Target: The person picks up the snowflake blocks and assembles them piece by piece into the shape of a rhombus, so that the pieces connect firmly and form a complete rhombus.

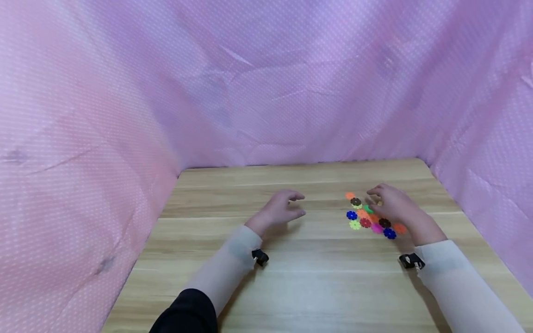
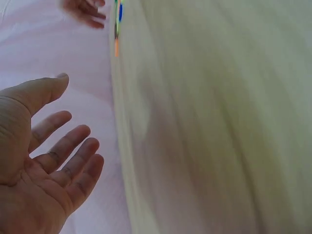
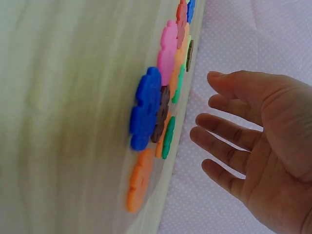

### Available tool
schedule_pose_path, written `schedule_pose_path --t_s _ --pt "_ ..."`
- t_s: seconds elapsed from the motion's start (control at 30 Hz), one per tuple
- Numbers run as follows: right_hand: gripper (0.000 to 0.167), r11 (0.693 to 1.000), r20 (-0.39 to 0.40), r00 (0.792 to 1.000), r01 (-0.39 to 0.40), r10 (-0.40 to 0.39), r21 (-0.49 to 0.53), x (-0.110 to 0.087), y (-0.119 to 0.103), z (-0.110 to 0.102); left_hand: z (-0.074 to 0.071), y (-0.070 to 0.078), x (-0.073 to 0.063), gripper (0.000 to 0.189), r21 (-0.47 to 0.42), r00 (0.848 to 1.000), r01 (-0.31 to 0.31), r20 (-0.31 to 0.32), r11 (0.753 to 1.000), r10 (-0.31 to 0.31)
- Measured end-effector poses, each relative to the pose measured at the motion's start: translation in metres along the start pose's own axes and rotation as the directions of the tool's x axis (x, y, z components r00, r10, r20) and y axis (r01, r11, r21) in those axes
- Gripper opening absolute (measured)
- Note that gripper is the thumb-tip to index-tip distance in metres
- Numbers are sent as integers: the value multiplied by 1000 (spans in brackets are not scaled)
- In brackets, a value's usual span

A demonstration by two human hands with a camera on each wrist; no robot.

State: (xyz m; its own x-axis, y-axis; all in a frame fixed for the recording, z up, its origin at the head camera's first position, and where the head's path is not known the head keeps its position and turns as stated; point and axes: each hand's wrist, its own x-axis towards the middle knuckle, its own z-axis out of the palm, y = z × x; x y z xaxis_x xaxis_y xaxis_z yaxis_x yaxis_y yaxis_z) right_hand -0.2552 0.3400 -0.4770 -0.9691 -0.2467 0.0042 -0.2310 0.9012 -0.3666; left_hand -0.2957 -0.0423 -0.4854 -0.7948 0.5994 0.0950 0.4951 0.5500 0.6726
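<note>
Several flat, notched plastic discs like snowflake building pieces lie in a loose cluster on the right of the wooden table. Among them are a blue disc (image 3: 146,109), a pink disc (image 3: 167,53), an orange disc (image 3: 140,180) and a brown disc (image 1: 385,223). My right hand (image 1: 393,203) hovers over the cluster's right side, fingers spread and relaxed, holding nothing. Left of the cluster, my left hand (image 1: 280,210) hangs above the table with its palm turned inward. Its loosely bent fingers (image 2: 78,165) hold nothing in the left wrist view.
The wood-grain table (image 1: 308,277) has its back edge against a pink dotted sheet (image 1: 291,92), which also rises at both sides. Black camera mounts sit at the left wrist (image 1: 260,257) and the right wrist (image 1: 412,261).
</note>
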Motion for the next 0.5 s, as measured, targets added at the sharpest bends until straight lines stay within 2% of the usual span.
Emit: schedule_pose_path --t_s 0.2,0.4,0.5 --pt "40 1000 13 1000 -11 11 17 2 4 -1 27 26 18 43 26 996 14 93 1000 -17" --pt "32 1000 36 999 17 -18 20 3 4 1 56 46 42 40 198 988 -43 156 979 12" --pt "30 1000 54 999 6 -7 21 1 5 3 69 55 54 39 230 984 -53 180 972 12"
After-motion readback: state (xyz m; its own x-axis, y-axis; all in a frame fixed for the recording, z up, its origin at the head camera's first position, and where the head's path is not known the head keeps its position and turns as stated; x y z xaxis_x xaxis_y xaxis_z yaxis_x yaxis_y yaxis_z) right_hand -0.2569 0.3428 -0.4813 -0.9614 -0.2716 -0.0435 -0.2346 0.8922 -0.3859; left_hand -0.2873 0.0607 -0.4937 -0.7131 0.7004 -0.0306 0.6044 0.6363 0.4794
